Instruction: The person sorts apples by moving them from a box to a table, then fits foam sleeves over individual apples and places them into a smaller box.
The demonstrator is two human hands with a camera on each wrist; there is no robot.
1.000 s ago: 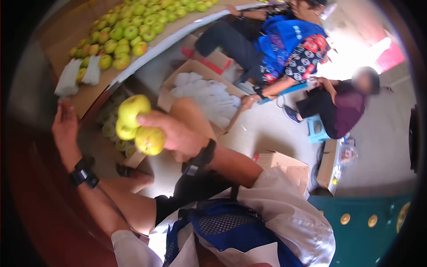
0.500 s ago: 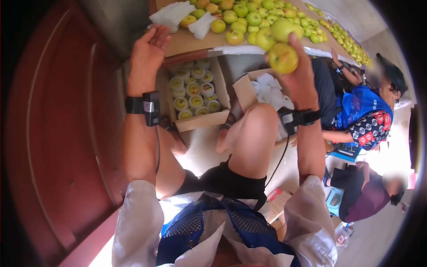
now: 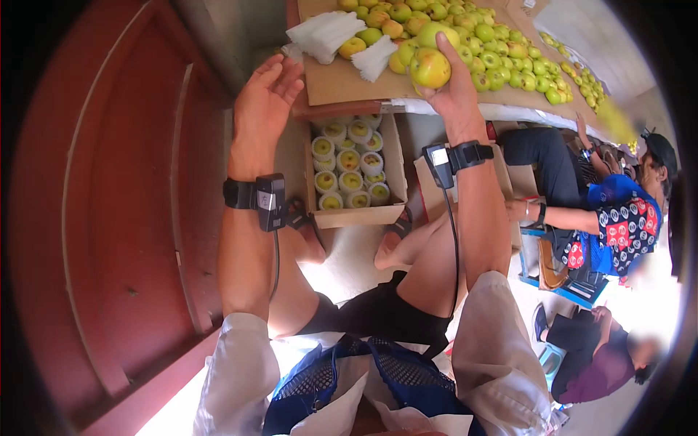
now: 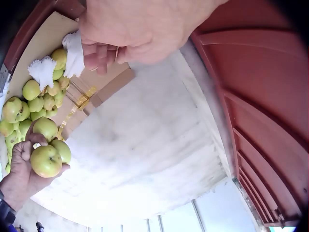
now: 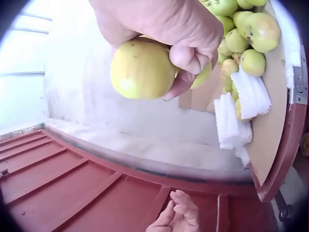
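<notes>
apples [image 3: 430,68], yellow-green with a reddish blush: head view, a cluster in the right hand [image 3: 456,98], raised over the near edge of the brown-covered surface [image 3: 334,83]. right hand: fingers and thumb curled round the fruit. left hand [image 3: 265,105]: palm up, fingers loosely bent, no grip seen, just beside the white netting [image 3: 323,35] at the surface corner. a loose pile [image 3: 502,62] of similar fruit spreads behind the cluster. below the surface edge, an open carton [image 3: 360,217] contains fruit in white sleeves. red door [image 3: 116,203] to the left; a person in a blue vest [image 3: 614,200] to the right.

left wrist view: three apples visible in the right hand, bunched together. left hand's fingers hang bent near the netting; contact cannot be told.

right wrist view: one apple shows large under the right hand's curled fingers, another partly hidden behind them. left hand, low in view, partly open, apart from the fruit.
</notes>
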